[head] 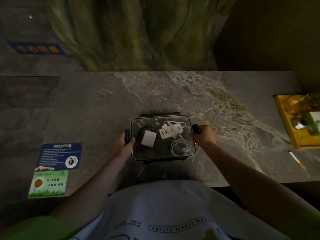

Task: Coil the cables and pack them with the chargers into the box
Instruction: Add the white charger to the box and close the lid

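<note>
Clear rounded plastic box, left hand and right hand gripping dark side clips

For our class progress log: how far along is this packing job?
Done: the white cable and black cable lie coiled in the box with the square charger and multi-port charger, apparently under a clear lid. In hand: the left hand grips the left latch, the right hand the right latch. Left: probably snapping them shut.
</note>
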Demonstrator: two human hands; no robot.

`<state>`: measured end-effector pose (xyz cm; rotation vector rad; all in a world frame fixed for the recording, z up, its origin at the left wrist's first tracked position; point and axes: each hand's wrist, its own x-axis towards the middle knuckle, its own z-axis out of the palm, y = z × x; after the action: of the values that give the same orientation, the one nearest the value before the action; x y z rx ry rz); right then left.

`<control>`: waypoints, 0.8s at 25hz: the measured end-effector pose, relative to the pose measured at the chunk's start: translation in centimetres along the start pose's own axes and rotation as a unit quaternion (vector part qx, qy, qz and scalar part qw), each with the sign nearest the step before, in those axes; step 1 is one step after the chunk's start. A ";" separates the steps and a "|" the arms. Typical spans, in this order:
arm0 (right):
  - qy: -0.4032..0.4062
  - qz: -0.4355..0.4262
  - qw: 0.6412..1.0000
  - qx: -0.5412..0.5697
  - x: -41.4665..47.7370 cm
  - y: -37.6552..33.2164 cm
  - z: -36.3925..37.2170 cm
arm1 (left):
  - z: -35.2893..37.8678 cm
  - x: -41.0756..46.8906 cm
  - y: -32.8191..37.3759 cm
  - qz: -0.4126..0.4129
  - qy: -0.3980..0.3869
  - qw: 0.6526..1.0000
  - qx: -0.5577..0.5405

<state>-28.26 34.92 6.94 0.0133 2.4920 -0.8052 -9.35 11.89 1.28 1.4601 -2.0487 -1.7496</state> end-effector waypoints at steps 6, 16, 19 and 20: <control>0.009 -0.001 1.000 0.004 -0.2 0.2 0.6 | 0.5 -1.6 1.6 0.119 0.032 0.986 0.113; -0.123 -0.021 0.989 0.073 -0.4 -0.2 1.5 | 2.9 -2.0 3.7 0.076 0.076 0.913 0.393; -0.137 -0.003 0.982 0.127 0.2 0.5 2.2 | 3.4 -2.1 4.5 0.062 0.087 0.937 0.332; -0.138 0.012 0.980 0.142 0.6 0.4 2.5 | 3.4 -2.1 4.6 0.060 0.104 0.941 0.317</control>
<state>-27.58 33.80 4.72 0.0292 2.0987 -1.0699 -12.95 15.25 4.80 1.5177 -2.6381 -0.8640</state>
